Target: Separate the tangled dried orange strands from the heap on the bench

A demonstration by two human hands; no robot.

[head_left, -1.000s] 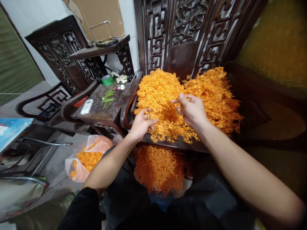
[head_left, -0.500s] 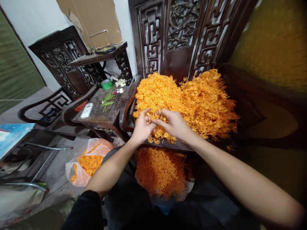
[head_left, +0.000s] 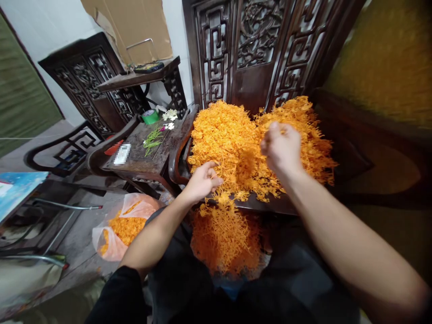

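A large heap of frilly orange strands (head_left: 219, 130) lies on the dark wooden chair seat (head_left: 270, 205). My left hand (head_left: 203, 181) is at the heap's front left edge, its thumb and forefinger apart. Just below it, a clump of orange strands (head_left: 225, 201) crosses the seat's front edge. Over the right part of the heap is my right hand (head_left: 281, 144), blurred, with its fingers curled together; what they hold, if anything, is hidden. Between my knees, below the seat, more orange strands (head_left: 226, 243) fill a bag-like container.
On the floor at left stands a clear plastic bag (head_left: 114, 249) with orange pieces. A wooden side table (head_left: 138, 164) bears green tape (head_left: 150, 117), white flowers (head_left: 169, 115) and green stems (head_left: 153, 140). The carved chair back (head_left: 253, 85) rises behind the heap.
My hands were together at the heap's front, fingertips pinched. My right hand has moved away up and right over the heap. My left hand has stayed and its fingers have parted.
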